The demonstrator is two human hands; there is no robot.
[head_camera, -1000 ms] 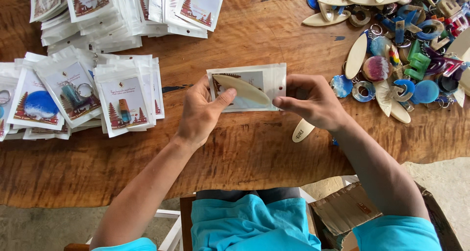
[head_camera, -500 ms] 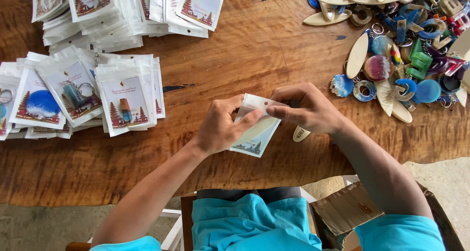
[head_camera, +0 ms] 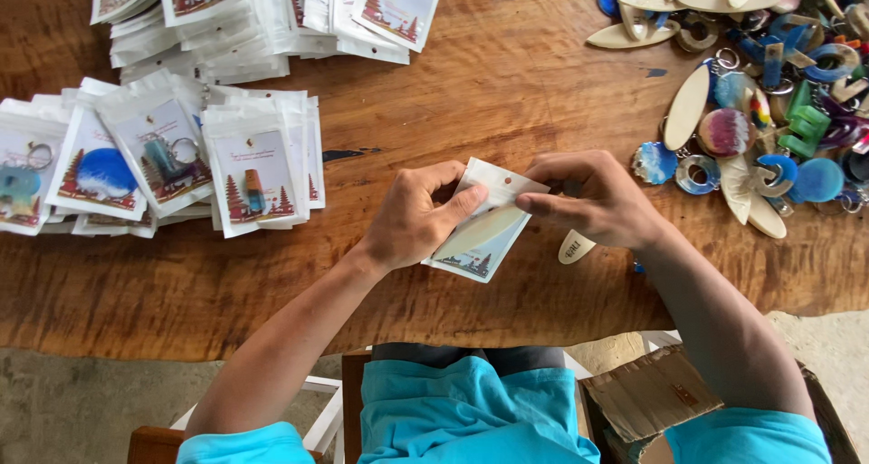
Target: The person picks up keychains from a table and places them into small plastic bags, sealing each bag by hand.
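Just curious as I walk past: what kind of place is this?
Likely a small souvenir packing workshop: a rough wooden table holds stacks of packaged keychains and a pile of loose colourful keychains, while both hands hold a clear packet.

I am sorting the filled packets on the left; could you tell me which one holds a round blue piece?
The packet second from the left edge; its neighbours hold other shapes.
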